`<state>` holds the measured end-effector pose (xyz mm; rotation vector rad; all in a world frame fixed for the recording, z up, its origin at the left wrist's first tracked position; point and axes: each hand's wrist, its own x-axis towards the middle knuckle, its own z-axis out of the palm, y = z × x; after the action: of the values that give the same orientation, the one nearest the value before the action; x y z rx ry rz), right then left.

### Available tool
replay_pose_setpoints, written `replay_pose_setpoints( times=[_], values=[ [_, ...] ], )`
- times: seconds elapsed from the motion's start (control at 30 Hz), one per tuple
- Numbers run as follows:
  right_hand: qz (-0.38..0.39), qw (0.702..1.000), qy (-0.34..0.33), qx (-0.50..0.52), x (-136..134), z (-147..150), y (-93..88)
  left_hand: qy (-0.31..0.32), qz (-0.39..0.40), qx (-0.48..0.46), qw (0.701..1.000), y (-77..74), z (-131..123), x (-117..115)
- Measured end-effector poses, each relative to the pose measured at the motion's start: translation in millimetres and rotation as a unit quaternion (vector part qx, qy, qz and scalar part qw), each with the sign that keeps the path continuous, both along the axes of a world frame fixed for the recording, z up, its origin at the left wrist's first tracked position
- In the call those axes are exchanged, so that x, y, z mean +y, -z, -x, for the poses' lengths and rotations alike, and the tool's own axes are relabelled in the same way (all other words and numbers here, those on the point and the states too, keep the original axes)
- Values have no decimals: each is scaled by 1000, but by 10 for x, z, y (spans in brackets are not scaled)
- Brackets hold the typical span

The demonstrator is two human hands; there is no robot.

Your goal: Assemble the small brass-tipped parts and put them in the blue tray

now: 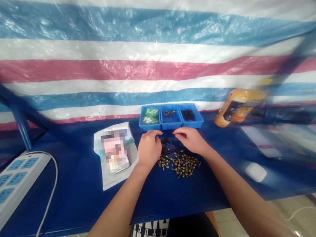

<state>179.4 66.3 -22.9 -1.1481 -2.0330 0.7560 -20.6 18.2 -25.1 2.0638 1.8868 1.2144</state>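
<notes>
white power strip (13, 186) | white computer mouse (256, 172) | orange bottle (238, 106) | striped tarp (150, 54)

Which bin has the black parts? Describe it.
On the blue bench, three blue plastic bins sit in a row beyond the left hand. The rightmost bin alone holds a heap of small black parts; its neighbours hold green packets and lighter pieces.

wall: striped blue-white-pink plastic tarp (149, 46) | frame: blue metal braces (22, 123) | furniture: blue workbench (79, 209) | floor: beige tiles (235, 230)
</notes>
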Motion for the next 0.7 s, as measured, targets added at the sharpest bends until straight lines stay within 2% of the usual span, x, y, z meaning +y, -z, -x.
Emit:
replay_pose_setpoints(
  times=[0.13, 0.3, 0.43, 0.7],
  values=[
    [-30, 989, -52, -137, -22, 105, -21, 16, 35, 37, 999, 40, -10, 1],
    [-62, 976, -81, -193, -2, 219, -28, 25, 58, 76, 995, 76, -56, -18],
    [-65, 971, -78, -215, 2, 239, -37, 35, 66, 81, 994, 60, -56, -22],
    [-76, 953, -49, -288, -63, 260, -97, 48, 139, 102, 984, -43, -72, -64]
  ],
)
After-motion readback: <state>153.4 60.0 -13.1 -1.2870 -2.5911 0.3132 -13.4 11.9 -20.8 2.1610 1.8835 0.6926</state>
